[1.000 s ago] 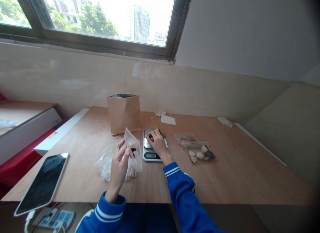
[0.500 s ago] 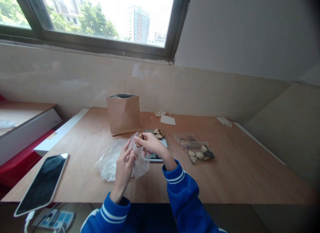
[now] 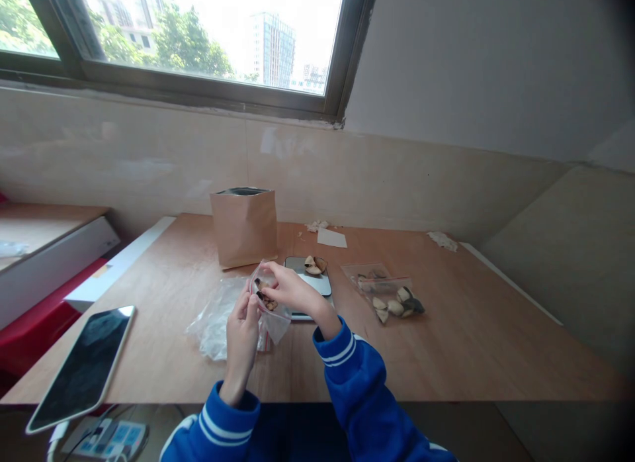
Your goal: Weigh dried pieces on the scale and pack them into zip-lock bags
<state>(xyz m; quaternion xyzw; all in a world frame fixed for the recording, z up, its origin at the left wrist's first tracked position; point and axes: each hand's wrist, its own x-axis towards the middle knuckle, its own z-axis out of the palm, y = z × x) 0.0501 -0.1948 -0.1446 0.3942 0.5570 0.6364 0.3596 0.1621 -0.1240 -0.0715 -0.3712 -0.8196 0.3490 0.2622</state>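
My left hand (image 3: 242, 324) pinches the edge of a small clear zip bag (image 3: 276, 323) and holds it upright with the mouth apart. Brown and cream dried pieces (image 3: 268, 302), like dried mushroom, show at the bag's mouth. My right hand (image 3: 290, 286) has its closed fingers in that mouth, on the pieces; its fingertips are partly hidden. Behind it, a flat kitchen scale (image 3: 323, 286) carries a few more dried pieces (image 3: 315, 265). Below and left of the bag, a heap of clear plastic bags (image 3: 214, 326) lies on the table.
An open brown paper pouch (image 3: 245, 230) stands at the back. To the right lie filled zip bags (image 3: 395, 303) of similar pieces. A tablet (image 3: 84, 366) rests at the left edge, above a power strip (image 3: 112, 437). White paper (image 3: 332, 237) lies near the wall.
My right hand has moved slightly left and brought the dried pieces from above the bag into its mouth. The bag's mouth has spread wider and the scale is less covered.
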